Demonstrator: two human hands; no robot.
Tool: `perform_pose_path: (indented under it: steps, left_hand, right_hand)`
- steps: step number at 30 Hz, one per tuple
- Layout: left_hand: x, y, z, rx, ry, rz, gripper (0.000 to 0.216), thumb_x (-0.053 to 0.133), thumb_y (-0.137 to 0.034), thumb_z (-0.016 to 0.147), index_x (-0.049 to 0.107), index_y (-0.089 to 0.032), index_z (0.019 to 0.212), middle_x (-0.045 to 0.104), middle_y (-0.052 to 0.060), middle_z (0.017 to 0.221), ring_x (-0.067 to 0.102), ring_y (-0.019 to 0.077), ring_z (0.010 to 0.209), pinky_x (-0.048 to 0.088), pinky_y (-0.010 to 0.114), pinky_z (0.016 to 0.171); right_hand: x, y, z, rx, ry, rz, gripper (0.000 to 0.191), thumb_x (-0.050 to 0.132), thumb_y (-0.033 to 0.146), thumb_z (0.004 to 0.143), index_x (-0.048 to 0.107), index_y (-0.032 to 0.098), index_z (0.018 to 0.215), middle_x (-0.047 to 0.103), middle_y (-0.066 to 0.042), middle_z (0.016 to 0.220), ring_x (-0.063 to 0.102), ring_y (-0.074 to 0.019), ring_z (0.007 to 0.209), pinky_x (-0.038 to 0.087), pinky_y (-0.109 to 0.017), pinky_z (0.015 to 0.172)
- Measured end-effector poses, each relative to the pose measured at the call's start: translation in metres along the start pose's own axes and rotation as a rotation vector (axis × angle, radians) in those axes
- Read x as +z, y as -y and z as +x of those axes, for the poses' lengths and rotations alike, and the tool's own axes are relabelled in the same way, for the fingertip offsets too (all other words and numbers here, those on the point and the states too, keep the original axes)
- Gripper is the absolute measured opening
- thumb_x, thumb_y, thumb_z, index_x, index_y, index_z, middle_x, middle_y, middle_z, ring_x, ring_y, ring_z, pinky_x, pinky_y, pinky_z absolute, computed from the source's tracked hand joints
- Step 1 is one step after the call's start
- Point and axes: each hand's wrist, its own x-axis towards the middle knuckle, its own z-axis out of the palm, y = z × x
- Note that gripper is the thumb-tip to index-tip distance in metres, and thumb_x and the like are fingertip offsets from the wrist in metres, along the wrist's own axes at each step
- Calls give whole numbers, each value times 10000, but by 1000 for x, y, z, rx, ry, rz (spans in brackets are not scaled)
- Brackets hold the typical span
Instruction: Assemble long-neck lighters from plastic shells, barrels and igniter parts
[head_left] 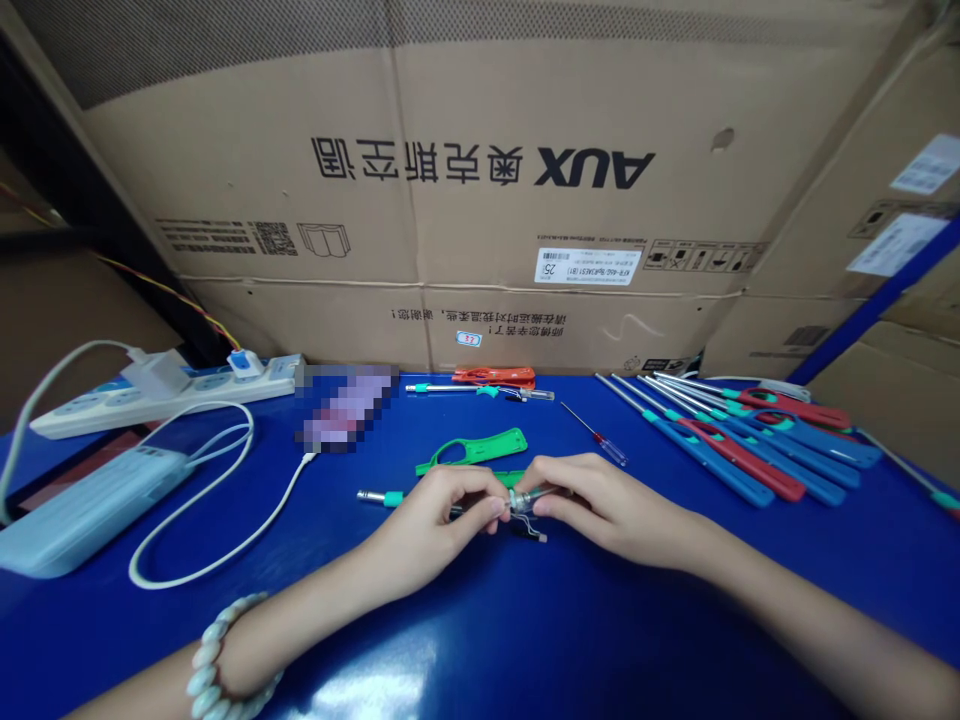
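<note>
Both my hands meet at the middle of the table, pinching the insides of a long-nosed lighter. My left hand [454,510] closes its fingertips near the joint, and a metal lighter tube [371,497] with a teal collar pokes out to its left. My right hand [592,495] grips the clear plastic fuel tank [529,499], partly hidden by the fingers. Thin wires and a small black part [531,535] dangle below the joint. Just behind lies a green handle shell [480,447], with another green piece [499,478] partly covered by my hands.
Several long-nosed lighters [739,470] with blue or red handles lie at right. A screwdriver [611,448] rests nearby. At the back sit a red shell [495,377] and another lighter tube assembly [450,388]. To the left are a power strip [281,375], power bank [97,510] and white cable [251,540].
</note>
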Motion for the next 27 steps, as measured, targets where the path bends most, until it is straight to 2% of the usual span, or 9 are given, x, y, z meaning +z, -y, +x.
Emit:
perform_pose_path:
  steps: [5, 11, 17, 27]
  left_hand:
    - [0, -4, 0, -19, -41, -61, 242, 496, -311, 889, 605, -134, 763, 566, 7, 673, 500, 120, 624, 397, 219, 602]
    - [1, -6, -3, 94, -95, 128, 248, 475, -252, 919, 616, -148, 744, 600, 13, 691, 541, 130, 673, 398, 225, 666]
    - [3, -3, -7, 190, -129, 279, 220, 458, -199, 930, 623, -152, 793, 600, 18, 708, 545, 130, 677, 387, 217, 654]
    - [5, 3, -8, 200, -127, 346, 227, 446, -196, 933, 607, -158, 778, 586, 22, 686, 531, 139, 656, 374, 230, 637]
  right_hand:
    - [2, 1, 0, 6, -27, 11, 186, 402, 281, 980, 563, 192, 958, 624, -13, 852, 570, -129, 752, 420, -241, 697]
    - [4, 1, 1, -2, -37, 17, 180, 405, 277, 979, 561, 193, 951, 622, -14, 846, 568, -130, 748, 416, -239, 688]
    - [7, 0, 0, 13, -35, -14, 178, 408, 279, 979, 560, 193, 944, 618, -10, 847, 563, -130, 766, 411, -243, 716]
    - [9, 1, 0, 55, -29, -54, 151, 425, 252, 968, 539, 199, 885, 593, -1, 801, 541, -138, 742, 396, -246, 693]
